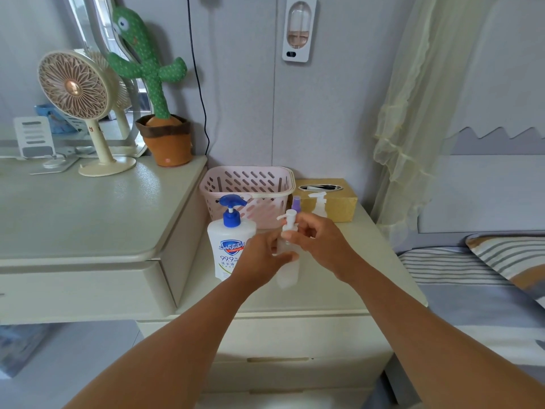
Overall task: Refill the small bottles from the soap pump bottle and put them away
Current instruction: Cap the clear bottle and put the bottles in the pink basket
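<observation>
- Holding a small bottle (287, 274) upright with both hands, just right of the soap bottle (227, 246) and a bit nearer the camera.
- So the left hand (261, 256) has the frosted body. Its fingers (290, 256) are curled round it, thumb across the front.
- Up top, the right hand (323, 246) has its fingers pinching the collar right under the white pump head (290, 215), which sits on the bottle.
- Honestly can't tell if the base is touching the surface (339, 278) or hanging just above it.
- That soap bottle is the white one with the blue pump. It's standing on the same surface, with its right side partly hidden by the left hand.
- Behind it there's a pink basket (250, 184) back against the wall.
- Right of the basket, a purple-capped bottle (296, 202) and a spray bottle (319, 205) stand in front of a gold tissue box (342, 203).
- Over on the left, the higher surface (103, 208) has a fan (73, 87) and a plush cactus (147, 66) in a pot.
- Off to the right is a bed (472, 278) with striped bedding.
</observation>
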A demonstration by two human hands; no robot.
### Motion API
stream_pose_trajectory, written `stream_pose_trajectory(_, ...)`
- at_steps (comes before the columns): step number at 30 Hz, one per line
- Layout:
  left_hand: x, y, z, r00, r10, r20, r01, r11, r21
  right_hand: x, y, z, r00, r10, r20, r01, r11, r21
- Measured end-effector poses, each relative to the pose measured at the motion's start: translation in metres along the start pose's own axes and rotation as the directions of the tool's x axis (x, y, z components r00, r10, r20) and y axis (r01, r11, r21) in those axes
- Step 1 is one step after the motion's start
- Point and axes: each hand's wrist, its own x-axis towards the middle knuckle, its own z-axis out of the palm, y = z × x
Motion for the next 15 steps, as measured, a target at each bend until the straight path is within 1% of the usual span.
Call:
stream_pose_trajectory(5,-0.0017,-0.0009,0.0037,0.999,-0.014,-0.033,0.014,1.000,0.023,0.0022,0.0038,0.0079,0.992,0.021,-0.128,-0.028,0.998,-0.054)
stream_pose_trajectory(7,-0.0022,-0.0008,0.0030,0.999,-0.018,-0.031,0.018,1.000,0.014,0.0028,0.0031,0.0074,0.993,0.033,-0.115,-0.038,0.999,-0.039)
stream_pose_trajectory(11,-0.0020,0.0001,-0.0003,1.000,-0.005,-0.008,0.005,1.000,0.005,0.0020,0.0011,0.0003,1.000,0.019,0.000,-0.019,1.000,-0.023)
stream_pose_trajectory(13,-0.0032,0.0019,-0.0003,1.000,0.004,-0.001,-0.004,1.000,-0.014,0.0010,0.0023,0.0000,1.000,0.004,-0.021,-0.005,0.998,-0.059)
stream_pose_trajectory(15,-0.0041,0.0030,0.0015,1.000,0.001,-0.010,-0.002,1.000,-0.015,-0.0007,0.0018,0.0023,0.997,-0.020,-0.077,0.010,0.993,-0.120)
